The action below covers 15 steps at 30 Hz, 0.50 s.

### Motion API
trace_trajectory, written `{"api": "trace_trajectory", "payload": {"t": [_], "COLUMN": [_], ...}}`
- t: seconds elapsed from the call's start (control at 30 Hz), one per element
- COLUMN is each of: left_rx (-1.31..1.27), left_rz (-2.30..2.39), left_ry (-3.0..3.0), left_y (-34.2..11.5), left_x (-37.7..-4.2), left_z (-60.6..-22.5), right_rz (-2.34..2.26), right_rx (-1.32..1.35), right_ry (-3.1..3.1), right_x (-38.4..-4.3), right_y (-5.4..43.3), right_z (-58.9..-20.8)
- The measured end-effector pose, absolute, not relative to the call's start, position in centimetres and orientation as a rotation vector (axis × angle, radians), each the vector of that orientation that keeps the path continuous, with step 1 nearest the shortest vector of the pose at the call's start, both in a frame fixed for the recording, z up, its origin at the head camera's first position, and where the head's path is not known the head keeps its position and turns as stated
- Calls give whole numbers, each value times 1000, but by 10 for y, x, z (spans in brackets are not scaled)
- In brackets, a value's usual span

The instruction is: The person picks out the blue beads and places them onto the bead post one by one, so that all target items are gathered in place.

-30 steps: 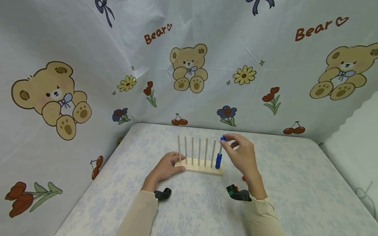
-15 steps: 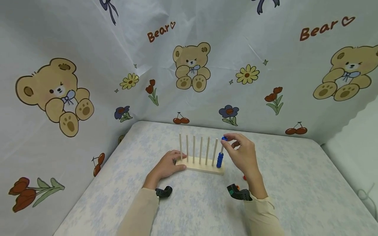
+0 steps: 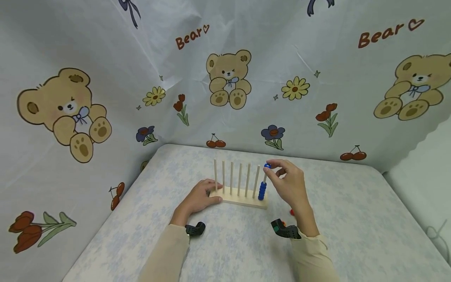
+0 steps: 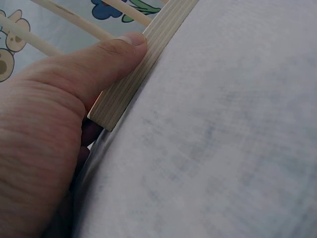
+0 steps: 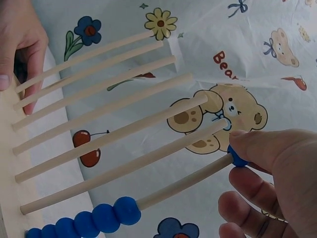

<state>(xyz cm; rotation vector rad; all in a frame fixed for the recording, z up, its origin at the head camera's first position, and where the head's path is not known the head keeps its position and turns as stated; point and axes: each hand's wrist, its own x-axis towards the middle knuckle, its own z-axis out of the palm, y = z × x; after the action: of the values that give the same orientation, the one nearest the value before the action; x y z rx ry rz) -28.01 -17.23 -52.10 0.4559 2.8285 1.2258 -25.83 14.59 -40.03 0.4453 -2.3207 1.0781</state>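
A wooden peg stand [image 3: 237, 198] with a row of upright pegs stands on the table. My left hand [image 3: 198, 197] grips its left end, the thumb along the front edge of the base [image 4: 131, 74]. Several blue beads [image 3: 262, 190] are stacked low on the rightmost peg; the other pegs are bare. At the top of that same peg my right hand [image 3: 287, 183] pinches another blue bead [image 5: 237, 156] between thumb and index finger. In the right wrist view the bead sits right at the peg's tip, partly hidden by the fingers.
A red bead [image 3: 292, 212] lies on the table [image 3: 232, 243] beside the right forearm, and an orange piece [image 3: 283, 223] shows behind the right wrist camera [image 3: 284, 230]. A sheet printed with bears [image 3: 229, 80] hangs behind the table.
The view has shifted slightly. Both hands keep their places on the stand and at the top of the rightmost peg.
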Motion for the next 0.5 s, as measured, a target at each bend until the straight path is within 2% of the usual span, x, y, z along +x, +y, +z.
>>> {"api": "trace_trajectory", "payload": {"t": [0.5], "left_rx": [432], "left_rz": [1225], "left_ry": [2838], "left_y": [-169], "left_x": [-282], "left_z": [-521], "right_rz": [1066], "right_rx": [418], "right_ry": [-2369], "right_x": [-258], "right_y": [147], "right_z": [-400]}}
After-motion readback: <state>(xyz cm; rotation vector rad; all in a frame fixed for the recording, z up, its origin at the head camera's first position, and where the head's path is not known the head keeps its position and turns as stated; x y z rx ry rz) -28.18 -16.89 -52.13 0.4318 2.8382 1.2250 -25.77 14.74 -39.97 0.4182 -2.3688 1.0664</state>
